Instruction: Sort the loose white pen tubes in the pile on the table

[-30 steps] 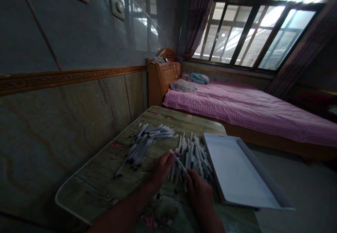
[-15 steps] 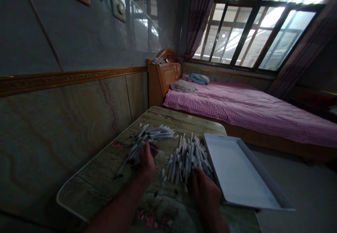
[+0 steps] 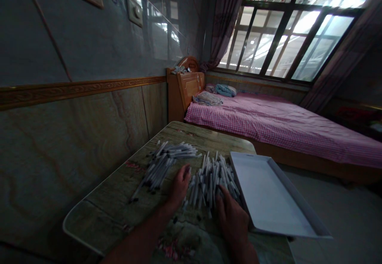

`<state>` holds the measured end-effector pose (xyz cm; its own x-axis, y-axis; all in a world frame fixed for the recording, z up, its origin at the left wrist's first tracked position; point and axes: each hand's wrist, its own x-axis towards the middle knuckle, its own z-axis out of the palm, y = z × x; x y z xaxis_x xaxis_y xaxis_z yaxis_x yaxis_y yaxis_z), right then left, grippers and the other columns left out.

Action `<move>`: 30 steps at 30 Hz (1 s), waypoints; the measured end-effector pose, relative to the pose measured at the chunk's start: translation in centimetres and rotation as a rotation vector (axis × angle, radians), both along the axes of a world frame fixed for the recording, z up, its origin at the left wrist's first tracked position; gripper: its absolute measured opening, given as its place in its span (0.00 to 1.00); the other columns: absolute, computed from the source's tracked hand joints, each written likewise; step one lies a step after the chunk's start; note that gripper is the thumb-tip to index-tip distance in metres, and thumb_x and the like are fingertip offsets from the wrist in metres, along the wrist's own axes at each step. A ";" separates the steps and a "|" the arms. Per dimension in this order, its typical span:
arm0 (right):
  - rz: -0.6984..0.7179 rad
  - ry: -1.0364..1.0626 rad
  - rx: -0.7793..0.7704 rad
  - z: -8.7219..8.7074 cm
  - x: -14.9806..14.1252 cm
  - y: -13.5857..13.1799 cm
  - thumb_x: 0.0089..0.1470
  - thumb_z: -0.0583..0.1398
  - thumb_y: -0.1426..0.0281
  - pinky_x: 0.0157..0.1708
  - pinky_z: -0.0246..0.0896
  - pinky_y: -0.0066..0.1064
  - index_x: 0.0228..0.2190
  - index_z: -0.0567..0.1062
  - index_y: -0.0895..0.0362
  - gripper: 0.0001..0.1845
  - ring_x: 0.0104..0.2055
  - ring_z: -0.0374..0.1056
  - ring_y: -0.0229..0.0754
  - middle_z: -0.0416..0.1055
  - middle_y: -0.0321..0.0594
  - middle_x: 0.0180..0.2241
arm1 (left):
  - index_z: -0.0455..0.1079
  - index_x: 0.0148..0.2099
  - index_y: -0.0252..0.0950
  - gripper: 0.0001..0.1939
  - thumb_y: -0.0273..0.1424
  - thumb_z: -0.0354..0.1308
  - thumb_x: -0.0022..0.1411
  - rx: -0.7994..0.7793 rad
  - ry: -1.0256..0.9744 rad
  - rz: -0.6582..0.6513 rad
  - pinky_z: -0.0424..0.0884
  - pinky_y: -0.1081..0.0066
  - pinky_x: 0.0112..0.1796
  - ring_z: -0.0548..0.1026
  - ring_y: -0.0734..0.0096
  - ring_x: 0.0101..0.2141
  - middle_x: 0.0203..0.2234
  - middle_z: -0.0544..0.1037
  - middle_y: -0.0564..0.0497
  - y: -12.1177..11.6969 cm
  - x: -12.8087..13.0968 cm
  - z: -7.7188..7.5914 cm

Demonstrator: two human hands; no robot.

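Observation:
Two loose piles of thin white pen-like sticks with dark tips lie on a marbled green-brown tabletop (image 3: 101, 208). The left pile (image 3: 161, 166) is spread out, and the right pile (image 3: 211, 186) is denser. My left hand (image 3: 179, 188) rests between them, its fingertips at the right pile's left edge, and I cannot make out any stick in it. My right hand (image 3: 232, 216) lies against the lower right of the right pile, with its fingers apart and touching the sticks. A shallow white rectangular tray (image 3: 268, 196) sits just right of that hand.
The tray overhangs the table's right edge above a tiled floor. A tiled wall runs along the table's left side. Beyond the table's far end stands a bed with a pink checked sheet (image 3: 268, 130), below a curtained window (image 3: 286, 33).
My left hand has moved right, from the left pile to the gap beside the right pile. My right hand stays at the right pile's lower edge. The tray and piles look unmoved.

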<state>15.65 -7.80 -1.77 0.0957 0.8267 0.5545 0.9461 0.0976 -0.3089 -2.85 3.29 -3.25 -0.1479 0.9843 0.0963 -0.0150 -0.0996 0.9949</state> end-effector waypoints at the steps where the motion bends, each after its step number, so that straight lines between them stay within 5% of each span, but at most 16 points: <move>1: 0.025 0.012 0.004 0.1 0.1 0.0 0.67 0.47 0.60 0.31 0.68 0.26 0.51 0.75 0.56 0.23 0.34 0.78 0.40 0.80 0.41 0.38 | 0.74 0.46 0.38 0.17 0.38 0.59 0.56 0.009 0.028 -0.015 0.64 0.58 0.56 0.74 0.58 0.52 0.47 0.79 0.42 0.0 0.0 0.0; 10: 0.117 0.195 0.143 -0.2 -0.3 -0.1 0.66 0.49 0.62 0.38 0.70 0.25 0.44 0.79 0.57 0.22 0.38 0.78 0.40 0.80 0.42 0.39 | 0.76 0.46 0.37 0.20 0.44 0.58 0.57 -0.036 -0.064 -0.171 0.63 0.57 0.57 0.75 0.55 0.52 0.48 0.80 0.40 -0.9 0.3 0.9; 19: 0.172 0.239 0.201 -0.2 -0.5 0.0 0.65 0.51 0.65 0.40 0.71 0.25 0.43 0.79 0.57 0.18 0.38 0.78 0.39 0.80 0.41 0.38 | 0.77 0.40 0.39 0.10 0.33 0.58 0.56 0.006 -0.041 0.041 0.69 0.62 0.51 0.78 0.59 0.45 0.41 0.82 0.44 -0.6 -0.3 1.7; 25: 0.185 0.246 0.166 -0.1 -0.4 0.2 0.65 0.50 0.65 0.39 0.71 0.25 0.43 0.79 0.57 0.19 0.37 0.78 0.39 0.80 0.42 0.38 | 0.74 0.41 0.36 0.12 0.23 0.52 0.57 0.020 0.331 0.133 0.73 0.64 0.46 0.80 0.62 0.42 0.39 0.82 0.44 1.3 -0.7 1.5; 30: 0.173 0.271 0.127 -0.4 -0.3 0.5 0.66 0.48 0.61 0.39 0.72 0.27 0.43 0.79 0.56 0.22 0.37 0.78 0.40 0.80 0.43 0.38 | 0.75 0.44 0.36 0.12 0.22 0.53 0.61 0.049 0.621 0.099 0.68 0.63 0.51 0.76 0.61 0.47 0.43 0.80 0.42 3.3 -1.4 2.7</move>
<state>15.32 -7.32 -2.20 0.1184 0.7694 0.6276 0.7972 0.3031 -0.5221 -4.24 6.63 -0.57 -0.1403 0.9611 0.2380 0.5758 -0.1163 0.8092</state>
